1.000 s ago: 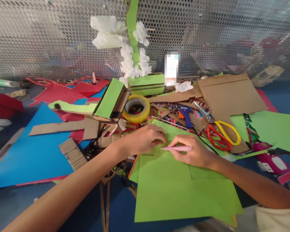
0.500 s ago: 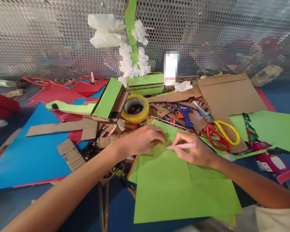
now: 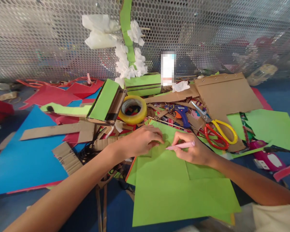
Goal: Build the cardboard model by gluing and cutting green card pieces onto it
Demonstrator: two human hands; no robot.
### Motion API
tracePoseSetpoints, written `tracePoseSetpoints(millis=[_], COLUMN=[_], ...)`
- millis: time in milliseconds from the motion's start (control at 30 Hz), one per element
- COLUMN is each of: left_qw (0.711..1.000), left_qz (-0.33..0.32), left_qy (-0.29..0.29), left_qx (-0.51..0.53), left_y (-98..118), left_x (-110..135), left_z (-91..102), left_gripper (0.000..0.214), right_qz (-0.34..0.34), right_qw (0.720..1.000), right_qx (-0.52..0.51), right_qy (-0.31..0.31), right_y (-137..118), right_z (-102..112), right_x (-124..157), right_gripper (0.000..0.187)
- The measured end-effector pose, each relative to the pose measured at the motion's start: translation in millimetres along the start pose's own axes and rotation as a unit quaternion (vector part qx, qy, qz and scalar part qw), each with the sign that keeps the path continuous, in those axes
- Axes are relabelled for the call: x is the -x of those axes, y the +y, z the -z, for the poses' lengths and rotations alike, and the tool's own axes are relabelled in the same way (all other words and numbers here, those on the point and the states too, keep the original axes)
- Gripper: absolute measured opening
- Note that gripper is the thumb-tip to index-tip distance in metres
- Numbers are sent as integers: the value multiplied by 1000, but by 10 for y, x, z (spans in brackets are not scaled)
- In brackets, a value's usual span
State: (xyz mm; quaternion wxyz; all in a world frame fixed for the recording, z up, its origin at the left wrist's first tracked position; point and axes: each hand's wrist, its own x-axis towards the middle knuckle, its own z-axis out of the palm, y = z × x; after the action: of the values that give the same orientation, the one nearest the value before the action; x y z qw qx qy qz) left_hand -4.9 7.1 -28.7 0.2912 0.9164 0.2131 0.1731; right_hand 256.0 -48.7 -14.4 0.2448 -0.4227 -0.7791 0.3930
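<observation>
In the head view my right hand [image 3: 192, 149] is closed around a pink pen [image 3: 183, 145]. The pen's tip points left and meets, or nearly meets, the green paper [image 3: 166, 193]. Opposite it, my left hand [image 3: 145, 140] rests on the upper part of the green sheets, its fingers apart and bent, the fingertips close to the pen tip. A smaller green piece [image 3: 146, 155] shows partly under that palm; its outline is hard to make out. The sheets overlap in a stack, with an orange edge at the left.
Beyond the hands lie yellow tape [image 3: 132, 110], a blue glue gun [image 3: 182, 115], scissors [image 3: 216, 129] and a cardboard sheet [image 3: 227, 93]. Blue paper [image 3: 31, 154] and cardboard strips spread leftward. A green-topped box [image 3: 106, 101] stands near the tape. A perforated metal panel [image 3: 67, 48] rises behind.
The view has shifted slightly, so most things sit a little further left. Both hands and the pen stay in nearly the same place on the paper.
</observation>
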Motion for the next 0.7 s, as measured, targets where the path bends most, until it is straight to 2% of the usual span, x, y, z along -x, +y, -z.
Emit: tracePoseSetpoints(millis=[367,500,700], left_qw=[1000,1000,1000], left_qz=[-2,-6,-8], left_qy=[-5,2,4], left_qx=[3,5,7], left_y=[-15,-9,-26], left_x=[4,2,6], left_z=[-5,-4,-14], left_gripper=[26,27,27], right_qz=[15,11,3], right_qw=[1000,1000,1000], right_qx=[-13,-10,-9], right_qy=[22,0,-1], right_y=[25,17,-27], right_z=[2,-2,-10], right_x=[9,2,-19], right_gripper=[4,3,2])
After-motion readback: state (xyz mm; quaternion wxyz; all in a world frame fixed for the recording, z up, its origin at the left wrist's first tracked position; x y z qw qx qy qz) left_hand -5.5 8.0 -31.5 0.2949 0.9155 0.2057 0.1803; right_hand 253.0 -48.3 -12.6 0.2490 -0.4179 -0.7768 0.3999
